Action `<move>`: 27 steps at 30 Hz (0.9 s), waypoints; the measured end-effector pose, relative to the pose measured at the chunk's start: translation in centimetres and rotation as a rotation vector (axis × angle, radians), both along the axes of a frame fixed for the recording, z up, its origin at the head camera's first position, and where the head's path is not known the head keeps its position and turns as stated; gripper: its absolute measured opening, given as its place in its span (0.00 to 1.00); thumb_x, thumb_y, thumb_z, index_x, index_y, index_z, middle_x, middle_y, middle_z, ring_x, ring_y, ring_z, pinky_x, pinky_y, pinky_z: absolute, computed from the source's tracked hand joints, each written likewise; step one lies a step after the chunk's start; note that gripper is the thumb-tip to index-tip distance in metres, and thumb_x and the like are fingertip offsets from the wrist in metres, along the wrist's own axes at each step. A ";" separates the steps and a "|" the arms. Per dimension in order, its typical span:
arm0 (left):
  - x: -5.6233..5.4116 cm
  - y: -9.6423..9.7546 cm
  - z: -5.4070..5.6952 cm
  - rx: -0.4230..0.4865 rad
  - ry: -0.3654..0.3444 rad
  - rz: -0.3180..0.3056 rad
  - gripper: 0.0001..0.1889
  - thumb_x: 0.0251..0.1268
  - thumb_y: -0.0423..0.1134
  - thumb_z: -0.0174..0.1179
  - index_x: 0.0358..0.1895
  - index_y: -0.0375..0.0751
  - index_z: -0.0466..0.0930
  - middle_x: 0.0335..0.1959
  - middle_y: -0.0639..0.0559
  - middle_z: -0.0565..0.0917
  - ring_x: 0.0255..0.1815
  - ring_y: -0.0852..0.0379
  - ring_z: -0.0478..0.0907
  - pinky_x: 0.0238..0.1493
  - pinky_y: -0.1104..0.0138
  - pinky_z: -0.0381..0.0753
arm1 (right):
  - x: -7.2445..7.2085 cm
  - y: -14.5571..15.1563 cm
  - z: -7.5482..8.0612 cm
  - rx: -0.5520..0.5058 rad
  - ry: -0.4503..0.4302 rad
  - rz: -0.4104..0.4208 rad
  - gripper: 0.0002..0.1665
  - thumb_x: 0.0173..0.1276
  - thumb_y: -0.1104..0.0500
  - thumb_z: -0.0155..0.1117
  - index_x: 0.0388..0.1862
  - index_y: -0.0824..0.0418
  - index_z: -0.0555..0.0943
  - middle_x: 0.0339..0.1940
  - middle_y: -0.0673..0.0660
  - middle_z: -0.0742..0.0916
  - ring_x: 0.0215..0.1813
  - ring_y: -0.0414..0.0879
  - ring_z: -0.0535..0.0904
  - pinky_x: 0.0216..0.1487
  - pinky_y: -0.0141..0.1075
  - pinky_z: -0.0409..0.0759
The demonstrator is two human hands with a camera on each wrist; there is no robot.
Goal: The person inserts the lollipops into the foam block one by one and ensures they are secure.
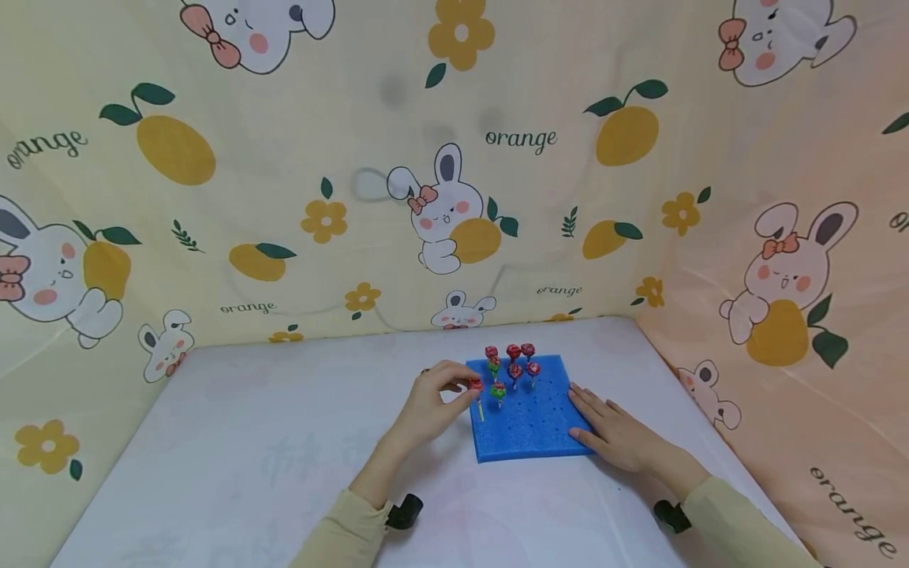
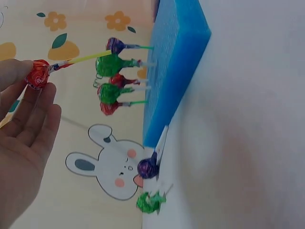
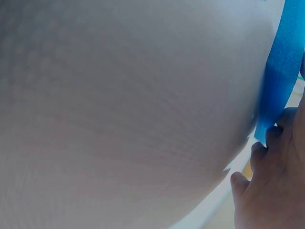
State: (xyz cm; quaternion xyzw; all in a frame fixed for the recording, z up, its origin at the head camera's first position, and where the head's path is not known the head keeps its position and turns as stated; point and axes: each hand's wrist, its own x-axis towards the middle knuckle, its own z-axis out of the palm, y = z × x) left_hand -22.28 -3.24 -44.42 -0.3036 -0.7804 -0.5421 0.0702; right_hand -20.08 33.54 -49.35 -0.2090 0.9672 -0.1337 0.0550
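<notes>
My left hand [image 1: 426,402] pinches a red-wrapped lollipop [image 2: 38,75] by its candy head. Its yellow stick points down over the left edge of a blue foam board [image 1: 529,434] in the head view; whether the tip touches the foam, I cannot tell. Several lollipops stand upright in the board's back left part, among them a green one [image 1: 499,391] and a red one [image 1: 533,369]. At the board's right edge rests my right hand [image 1: 625,438], its fingers extended along the rim. Rows of small holes mark the bare foam.
In the left wrist view, a purple lollipop [image 2: 148,168] and a green lollipop [image 2: 149,202] lie on the table beyond the board. The white tabletop [image 1: 284,442] surrounds the board. A patterned curtain [image 1: 341,158] hangs behind and along the sides.
</notes>
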 end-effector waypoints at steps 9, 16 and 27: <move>-0.4 1.9 0.2 -0.008 0.008 -0.031 0.10 0.73 0.36 0.66 0.53 0.38 0.86 0.51 0.52 0.84 0.52 0.57 0.81 0.55 0.57 0.86 | 0.0 -0.1 0.2 0.007 -0.007 -0.006 0.49 0.81 0.32 0.47 0.85 0.64 0.55 0.85 0.64 0.58 0.83 0.67 0.54 0.77 0.68 0.54; -1.0 3.2 0.3 -0.069 0.044 -0.025 0.10 0.74 0.36 0.65 0.54 0.40 0.86 0.52 0.51 0.84 0.52 0.57 0.81 0.56 0.57 0.85 | 0.1 -0.2 0.3 0.009 -0.012 -0.005 0.49 0.81 0.32 0.47 0.85 0.64 0.54 0.85 0.65 0.58 0.83 0.67 0.53 0.77 0.68 0.54; -2.4 4.9 0.3 -0.180 0.048 -0.033 0.13 0.75 0.37 0.65 0.58 0.42 0.86 0.53 0.52 0.82 0.53 0.58 0.80 0.58 0.59 0.85 | 0.0 -0.1 0.1 0.003 -0.006 -0.003 0.49 0.81 0.32 0.47 0.85 0.64 0.54 0.85 0.65 0.58 0.83 0.67 0.54 0.77 0.68 0.54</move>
